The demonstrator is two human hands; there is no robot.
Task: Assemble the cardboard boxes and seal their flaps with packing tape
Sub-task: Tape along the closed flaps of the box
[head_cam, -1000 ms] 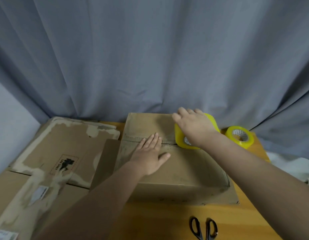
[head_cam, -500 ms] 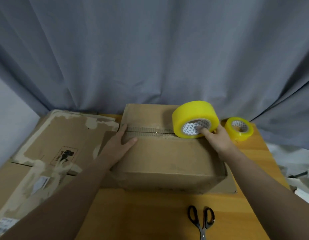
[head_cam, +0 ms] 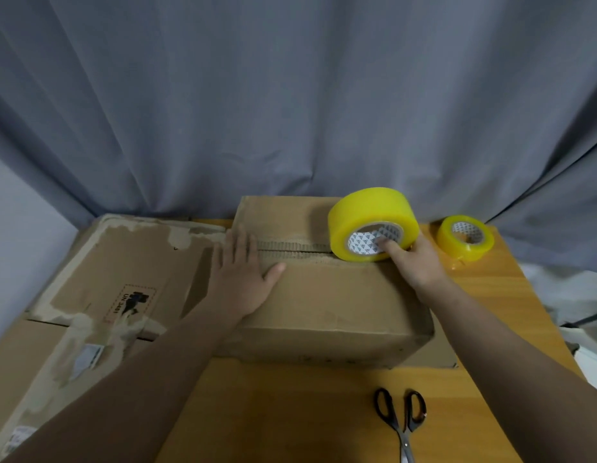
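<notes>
Standing edgewise on the cardboard box [head_cam: 324, 295], the large tape roll [head_cam: 370, 212] is gripped by the right hand [head_cam: 414, 259], fingers [head_cam: 385, 243] in its core. The left hand [head_cam: 238, 279] lies flat, fingers straight, on the seam. Flattened cartons [head_cam: 123, 272] abut left; scissors [head_cam: 399, 419] lie in front.

Dim, flat light; my forearms [head_cam: 140, 379] read dark (nearly underexposed). A soft shadow lies on the tabletop [head_cam: 290, 412] along the near side of the box [head_cam: 324, 295]. Wide-angle bending bows the curtain [head_cam: 290, 95] at the edges; everything slightly soft.
</notes>
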